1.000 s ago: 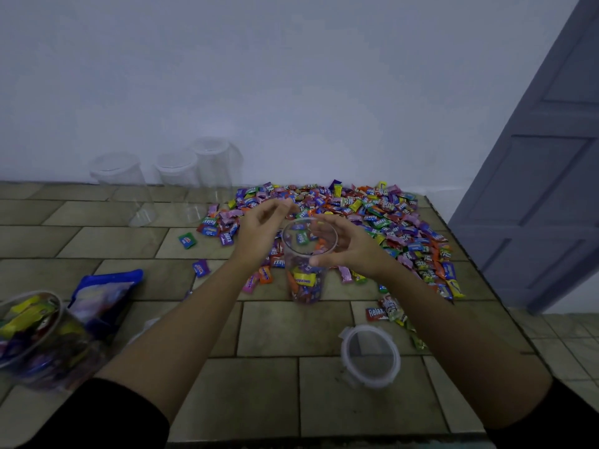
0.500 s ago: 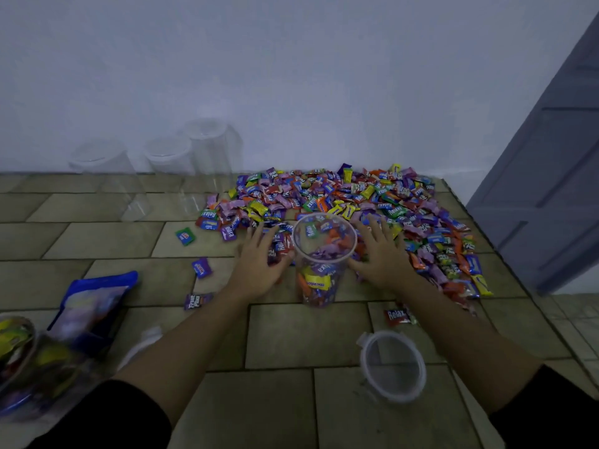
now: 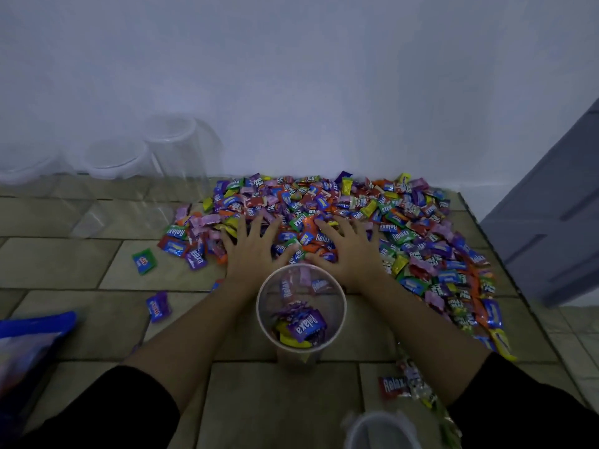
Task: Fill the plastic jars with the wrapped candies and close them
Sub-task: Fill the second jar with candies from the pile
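Observation:
An open clear plastic jar (image 3: 301, 346) stands on the tiled floor between my forearms, with some wrapped candies at its bottom. Just behind it spreads a big pile of colourful wrapped candies (image 3: 405, 228). My left hand (image 3: 252, 251) lies flat on the pile's near edge with fingers spread. My right hand (image 3: 350, 251) rests the same way beside it, fingers straight and splayed over the candies. The jar's round lid (image 3: 377, 431) lies at the bottom edge, blurred.
Three empty clear jars (image 3: 175, 157) stand by the wall at the back left. Loose candies (image 3: 144, 261) lie on the tiles at left. A blue bag (image 3: 29, 338) sits at the far left. A grey door (image 3: 557, 222) is at right.
Both hands moved forward from beside the jar onto the candy pile. The camera tilted down and closer, so the jar now sits lower in view.

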